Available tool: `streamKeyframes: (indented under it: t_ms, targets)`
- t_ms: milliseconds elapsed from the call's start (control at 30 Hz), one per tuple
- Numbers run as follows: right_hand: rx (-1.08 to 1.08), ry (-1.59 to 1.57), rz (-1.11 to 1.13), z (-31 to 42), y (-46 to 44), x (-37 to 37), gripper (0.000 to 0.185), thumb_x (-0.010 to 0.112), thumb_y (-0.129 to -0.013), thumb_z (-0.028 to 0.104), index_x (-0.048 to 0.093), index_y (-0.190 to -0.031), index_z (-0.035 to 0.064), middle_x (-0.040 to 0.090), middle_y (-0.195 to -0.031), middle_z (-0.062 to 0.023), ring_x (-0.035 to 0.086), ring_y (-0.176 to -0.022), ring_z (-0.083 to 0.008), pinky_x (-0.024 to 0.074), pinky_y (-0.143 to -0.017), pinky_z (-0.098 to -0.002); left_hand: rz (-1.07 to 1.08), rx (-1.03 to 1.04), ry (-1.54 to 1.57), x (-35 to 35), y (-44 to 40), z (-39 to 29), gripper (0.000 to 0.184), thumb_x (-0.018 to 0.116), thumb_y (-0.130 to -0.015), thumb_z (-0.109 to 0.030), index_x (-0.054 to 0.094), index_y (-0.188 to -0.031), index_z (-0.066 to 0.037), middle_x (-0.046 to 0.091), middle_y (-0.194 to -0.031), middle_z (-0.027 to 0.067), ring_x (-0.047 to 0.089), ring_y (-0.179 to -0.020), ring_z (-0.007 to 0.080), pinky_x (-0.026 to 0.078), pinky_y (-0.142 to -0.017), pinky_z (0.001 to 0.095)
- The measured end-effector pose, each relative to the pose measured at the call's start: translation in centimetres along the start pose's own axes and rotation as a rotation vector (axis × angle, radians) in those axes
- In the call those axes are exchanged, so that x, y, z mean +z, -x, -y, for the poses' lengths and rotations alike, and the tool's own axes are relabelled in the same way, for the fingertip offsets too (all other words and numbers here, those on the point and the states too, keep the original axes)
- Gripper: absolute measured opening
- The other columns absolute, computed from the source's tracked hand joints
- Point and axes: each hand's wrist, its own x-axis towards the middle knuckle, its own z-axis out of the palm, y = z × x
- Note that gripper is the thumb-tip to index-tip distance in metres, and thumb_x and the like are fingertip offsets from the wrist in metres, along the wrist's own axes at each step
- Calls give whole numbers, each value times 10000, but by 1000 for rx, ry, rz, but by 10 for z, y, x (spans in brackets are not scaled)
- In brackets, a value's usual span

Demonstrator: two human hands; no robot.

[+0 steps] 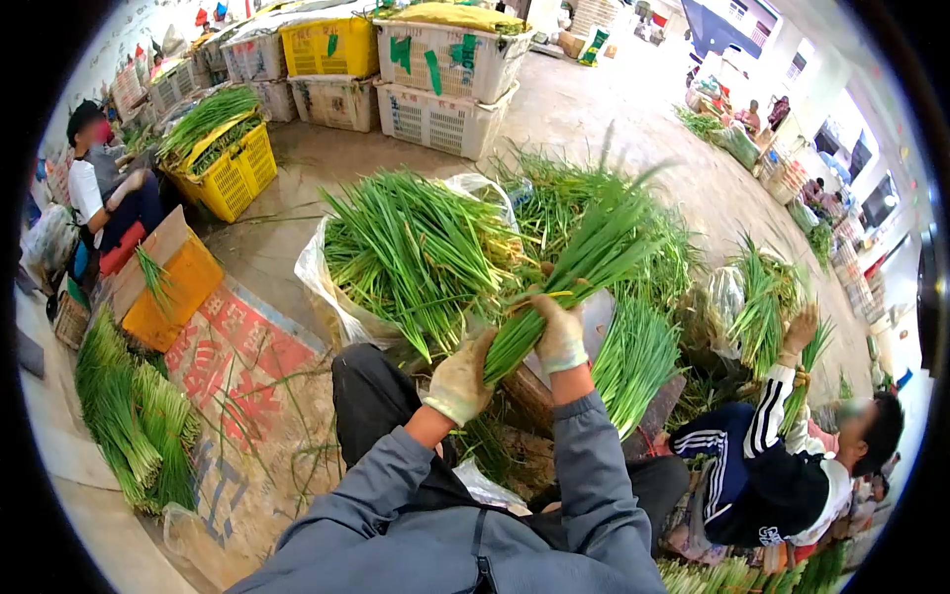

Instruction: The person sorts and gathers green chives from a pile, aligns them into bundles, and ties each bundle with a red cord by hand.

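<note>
A bundle of long green stalks (594, 247) slants up and to the right between my gloved hands. My left hand (461, 381) is closed around its lower end. Higher up, my right hand (560, 335) grips the same bundle, near a thin yellow band around it. Behind my hands, a white sack (327, 287) is heaped with loose green stalks (416, 247). Just right of my right hand lies another pile of stalks (638, 361), its tips pointing up.
Finished-looking bundles (134, 416) lie at the left beside an orange crate (178, 292). A yellow basket (233, 173) and stacked white crates (450, 59) stand farther back. One person (109, 188) sits at left; another (792, 465) sits close at right, an arm raised.
</note>
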Motion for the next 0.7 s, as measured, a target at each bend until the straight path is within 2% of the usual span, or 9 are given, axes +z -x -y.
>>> streamKeyframes:
  t_ms: [67, 233, 333, 400, 433, 467, 600, 667, 700]
  targets:
    - [-75, -48, -11, 5, -9, -21, 479, 631, -867, 17, 505, -1328, -13, 624, -988, -107, 678, -833, -257, 615, -746, -422, 70, 49, 39, 5, 2, -6, 754, 790, -777, -225, 453, -1443, -124, 632, -1241, 202, 631, -1112, 380, 523, -910, 445]
    - [-161, -65, 26, 67, 1, -35, 410, 641, -870, 18, 539, -1268, 5, 588, -850, -70, 579, -721, -188, 505, -649, -361, 413, -137, -123, 41, 12, 21, 417, 695, -867, -410, 676, -1127, -85, 687, -1112, 190, 681, -957, 382, 544, -819, 469]
    - [-329, -95, 37, 100, -2, -56, 531, 714, -859, 122, 509, -1332, -3, 585, -834, -63, 540, -678, -154, 472, -611, -338, 628, 96, -331, 92, 35, 70, 418, 669, -897, -431, 682, -1141, -91, 712, -1042, 185, 687, -959, 376, 543, -806, 471]
    - [-296, -182, 64, 115, -4, -68, 531, 696, -857, 117, 504, -1335, -12, 601, -850, -72, 570, -692, -168, 501, -631, -356, 939, 11, -351, 88, 38, 64, 445, 679, -893, -414, 645, -1212, -106, 707, -1103, 201, 694, -976, 364, 557, -806, 463]
    - [-305, -179, 57, 117, -1, -72, 531, 696, -857, 117, 504, -1335, -12, 601, -850, -72, 570, -692, -168, 501, -631, -356, 1079, -307, -319, 87, 44, 57, 682, 713, -846, -431, 531, -1382, -51, 646, -1276, 234, 642, -1147, 387, 514, -958, 464]
    - [-271, -128, 60, 118, 0, -74, 531, 685, -856, 103, 501, -1340, -15, 611, -862, -79, 589, -711, -180, 518, -656, -374, 1106, -144, -314, 80, 47, 59, 803, 724, -836, -443, 427, -1465, -42, 646, -1268, 245, 622, -1185, 394, 502, -981, 461]
    - [-122, -37, 19, 104, 18, -92, 577, 674, -841, 87, 486, -1375, -27, 630, -931, -110, 630, -771, -240, 549, -731, -438, 518, -265, 92, 43, 14, 40, 659, 764, -845, -352, 533, -1413, -110, 660, -1249, 216, 685, -1018, 364, 550, -848, 424]
    - [-72, -92, 43, 91, 25, -98, 584, 667, -836, 76, 490, -1389, 5, 629, -943, -99, 627, -786, -247, 546, -738, -436, 159, -8, 199, 18, -2, 16, 610, 773, -857, -333, 565, -1394, -133, 659, -1253, 186, 702, -940, 326, 558, -779, 390]
    - [-63, -81, 53, 86, 27, -99, 599, 691, -834, 114, 488, -1389, 14, 628, -947, -83, 625, -789, -223, 544, -752, -428, 188, 32, 279, 10, -5, 3, 621, 774, -861, -347, 558, -1401, -131, 651, -1271, 173, 703, -942, 307, 558, -774, 378]
